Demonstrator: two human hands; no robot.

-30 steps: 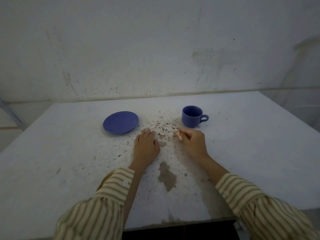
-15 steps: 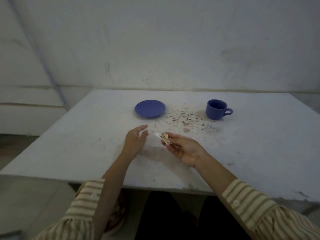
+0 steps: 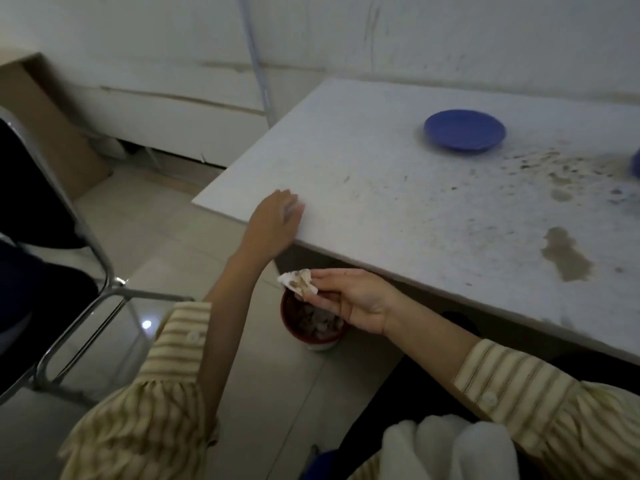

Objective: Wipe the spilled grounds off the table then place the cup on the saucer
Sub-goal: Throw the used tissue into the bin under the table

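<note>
The blue saucer (image 3: pixel 464 130) lies on the white table (image 3: pixel 363 174) at the upper right. Brown grounds (image 3: pixel 540 164) are scattered to its right, with a brown stain (image 3: pixel 566 254) nearer the front edge. Only a blue sliver of the cup (image 3: pixel 636 166) shows at the right border. My left hand (image 3: pixel 273 223) rests on the table's near left edge, fingers apart. My right hand (image 3: pixel 346 299) is below the table edge, pinching a soiled white tissue (image 3: pixel 298 281) over a small red-rimmed bin (image 3: pixel 313 323) on the floor.
A metal-framed chair (image 3: pixel 79 271) stands on the tiled floor at the left. A brown cardboard box (image 3: pixel 45 119) leans by the wall. White cloth (image 3: pixel 446 448) lies in my lap at the bottom.
My view has swung left and down. My right hand carried the soiled tissue from above the table to over the floor bin. My left hand shifted to the table's left edge.
</note>
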